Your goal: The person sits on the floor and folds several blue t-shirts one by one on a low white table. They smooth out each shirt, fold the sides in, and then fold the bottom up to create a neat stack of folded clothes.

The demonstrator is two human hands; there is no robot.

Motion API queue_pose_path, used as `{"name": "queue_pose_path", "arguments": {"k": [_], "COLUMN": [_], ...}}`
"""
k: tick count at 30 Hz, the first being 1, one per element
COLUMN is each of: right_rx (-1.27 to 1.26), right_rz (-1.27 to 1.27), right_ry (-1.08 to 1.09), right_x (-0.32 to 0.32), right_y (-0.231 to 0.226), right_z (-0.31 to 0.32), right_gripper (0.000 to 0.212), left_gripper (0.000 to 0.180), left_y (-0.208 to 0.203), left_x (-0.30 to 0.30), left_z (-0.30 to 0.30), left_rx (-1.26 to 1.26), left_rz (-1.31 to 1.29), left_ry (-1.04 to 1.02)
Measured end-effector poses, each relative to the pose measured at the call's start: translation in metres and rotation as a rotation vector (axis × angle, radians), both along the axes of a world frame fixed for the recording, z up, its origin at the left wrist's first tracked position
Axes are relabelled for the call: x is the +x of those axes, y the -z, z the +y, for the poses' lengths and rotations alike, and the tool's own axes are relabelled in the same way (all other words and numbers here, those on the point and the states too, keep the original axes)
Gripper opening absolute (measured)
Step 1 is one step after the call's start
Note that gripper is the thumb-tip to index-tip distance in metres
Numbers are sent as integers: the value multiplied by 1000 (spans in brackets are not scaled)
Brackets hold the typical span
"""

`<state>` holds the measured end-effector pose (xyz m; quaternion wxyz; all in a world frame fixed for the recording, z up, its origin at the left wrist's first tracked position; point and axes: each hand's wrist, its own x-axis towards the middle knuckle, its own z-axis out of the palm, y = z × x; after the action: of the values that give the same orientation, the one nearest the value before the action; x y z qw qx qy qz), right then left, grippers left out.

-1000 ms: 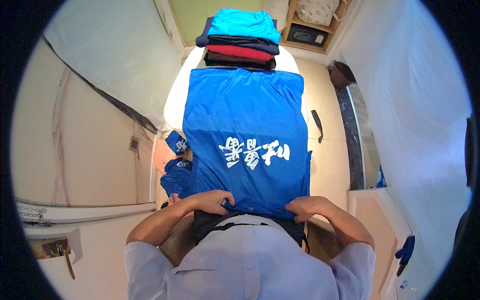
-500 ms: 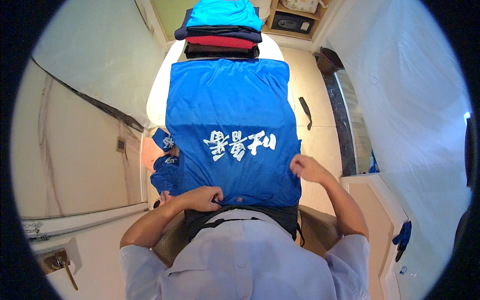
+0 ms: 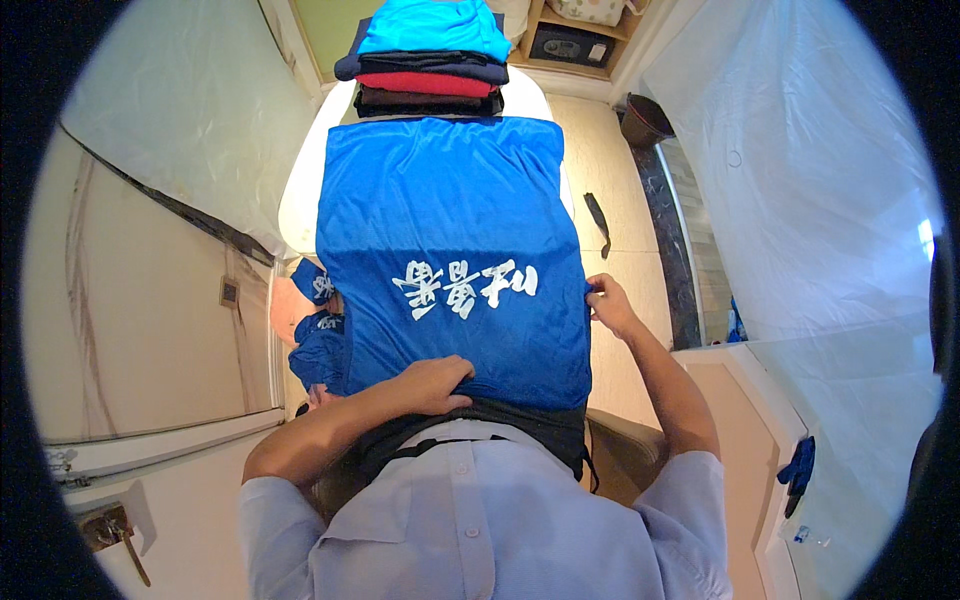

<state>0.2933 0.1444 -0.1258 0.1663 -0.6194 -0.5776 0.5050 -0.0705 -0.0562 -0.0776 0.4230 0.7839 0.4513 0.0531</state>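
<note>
A blue shirt (image 3: 440,200) with white printed characters lies spread flat in front of me, partly over a white table (image 3: 305,185), its near edge at my lap. My left hand (image 3: 438,385) rests at the middle of that near edge, fingers closed on the fabric. At the shirt's right edge, my right hand (image 3: 610,305) has thumb and fingers pinched on the cloth. Beyond the shirt's far edge stands a stack of folded clothes (image 3: 430,82), bright blue on top, with navy, red and dark layers below.
More blue cloth with white print (image 3: 320,345) hangs in a crumpled heap to the left. A black strip (image 3: 597,225) lies on the floor at right, and a dark bucket (image 3: 645,122) stands farther back. Plastic sheeting (image 3: 790,200) covers the right side. A safe (image 3: 572,45) sits in the far shelf.
My left hand has slid right along the near edge of the shirt. My right hand has moved slightly up the right side and now pinches the edge. The view has shifted a little.
</note>
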Motion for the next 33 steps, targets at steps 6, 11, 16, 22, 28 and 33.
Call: {"name": "queue_pose_path", "arguments": {"k": [6, 11, 16, 22, 28, 33], "right_rx": [-54, -30, 219, 41, 136, -153], "right_rz": [-133, -154, -221, -111, -200, -138], "right_ry": [53, 115, 90, -330, -608, -302], "right_x": [14, 31, 44, -1, -14, 18], "right_y": [-7, -29, -32, -70, -76, -58], "right_z": [-5, -6, -13, -52, -63, -50], "right_gripper": [10, 9, 11, 21, 25, 27], "left_gripper": [38, 34, 34, 41, 57, 37], "left_y": [11, 18, 13, 5, -11, -39], "left_x": [11, 2, 0, -1, -40, -129], "left_z": [7, 5, 10, 5, 23, 29], "left_rx": [-80, -21, 30, 23, -204, -108], "left_rz": [28, -26, -106, -125, -7, 120], "left_ry": [61, 54, 10, -71, 68, -277]}}
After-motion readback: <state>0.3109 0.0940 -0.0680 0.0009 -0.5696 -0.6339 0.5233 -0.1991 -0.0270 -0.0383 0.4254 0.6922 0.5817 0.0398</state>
